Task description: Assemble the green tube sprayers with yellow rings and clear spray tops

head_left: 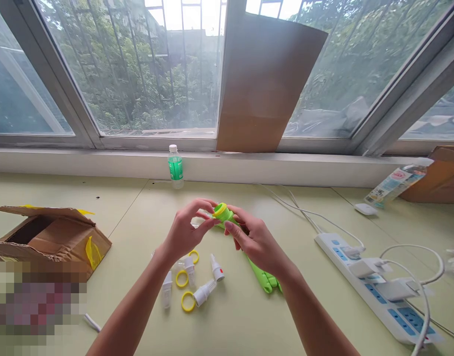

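Observation:
Above the middle of the table, my right hand (253, 241) is closed around a bright green, round-necked piece (224, 213). A yellow ring (220, 209) sits at the mouth of its neck, tilted toward my left side. My left hand (188, 225) pinches the ring's edge between thumb and fingers. Limp green material (264, 278) lies on the table under my right hand; whether it joins the held piece is hidden. Below my hands lie loose yellow rings (188, 301) and several white nozzle-like parts with clear ends (204, 292).
An open cardboard box (64, 237) stands at the left. A power strip (375, 291) with plugs and white cables occupies the right. A green-labelled bottle (175, 168) stands by the window ledge; another bottle (395, 184) leans against a brown box (444, 175).

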Demonstrator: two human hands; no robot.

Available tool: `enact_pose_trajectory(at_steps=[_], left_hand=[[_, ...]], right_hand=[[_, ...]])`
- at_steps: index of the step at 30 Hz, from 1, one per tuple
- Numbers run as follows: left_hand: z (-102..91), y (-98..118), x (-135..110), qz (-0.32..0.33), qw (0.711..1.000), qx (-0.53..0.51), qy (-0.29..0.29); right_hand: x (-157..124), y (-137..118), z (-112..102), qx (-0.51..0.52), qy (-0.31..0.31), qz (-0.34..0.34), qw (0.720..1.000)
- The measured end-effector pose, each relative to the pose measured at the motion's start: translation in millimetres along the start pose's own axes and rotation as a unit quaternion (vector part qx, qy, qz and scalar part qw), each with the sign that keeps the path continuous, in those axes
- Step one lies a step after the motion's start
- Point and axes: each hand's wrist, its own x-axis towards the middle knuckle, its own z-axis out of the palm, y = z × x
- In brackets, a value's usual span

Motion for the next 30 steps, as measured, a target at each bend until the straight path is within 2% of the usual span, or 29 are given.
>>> enact_pose_trajectory(at_steps=[12,19,26,30], left_hand=[[4.2,2.2,-0.9,-0.002,1.0,-0.008,0.01],[2.4,6.4,-0.9,0.028,0.999,0.0,0.026],[5.5,6.5,-1.4,0.045,0.997,0.032,0.047],[9.6,1.2,-1.1,0.028,0.997,0.035,0.066]], right_hand=[[-0.8,-2.8,-3.3,0.049,-0.022,0.036,0.998],[-4.1,-1.6,-4.3,0.048,0.021,0.062,0.997],[-3.0,-3.4,-6.4,-0.06,0.054,0.028,0.996],[-3.1,-7.1,-7.6,-0.095,0.057,0.008,0.994]])
